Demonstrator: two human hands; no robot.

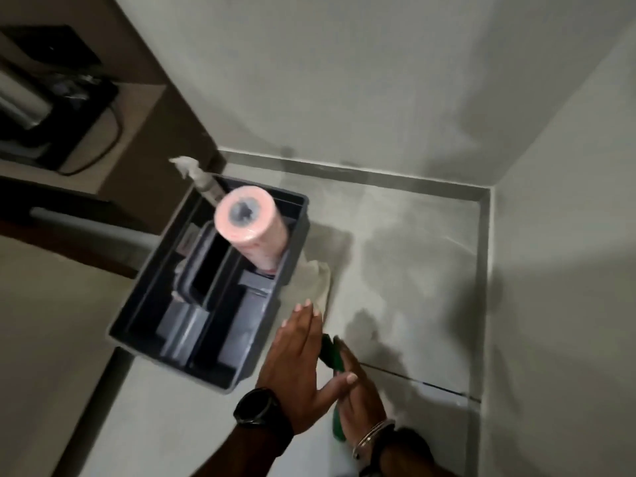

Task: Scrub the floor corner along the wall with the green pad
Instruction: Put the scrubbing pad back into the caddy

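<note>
The right hand (361, 404) is curled around the green pad (331, 352), whose edge shows above and below the fingers; how tightly it grips cannot be told. The left hand (299, 366) lies flat and open, fingers together, holding nothing, its thumb across the right hand, a dark watch (256, 406) on the wrist (the right wrist wears a metal bangle (373, 433)). Just beside the fingertips a pale cloth (318, 277) lies on the grey tiled floor (413, 253), against a grey caddy (220, 376) holding a pink roll (249, 225) and a spray bottle (203, 182). Beyond, the floor corner (483, 201) meets pale walls (344, 80) along a darker skirting strip (378, 175).
</note>
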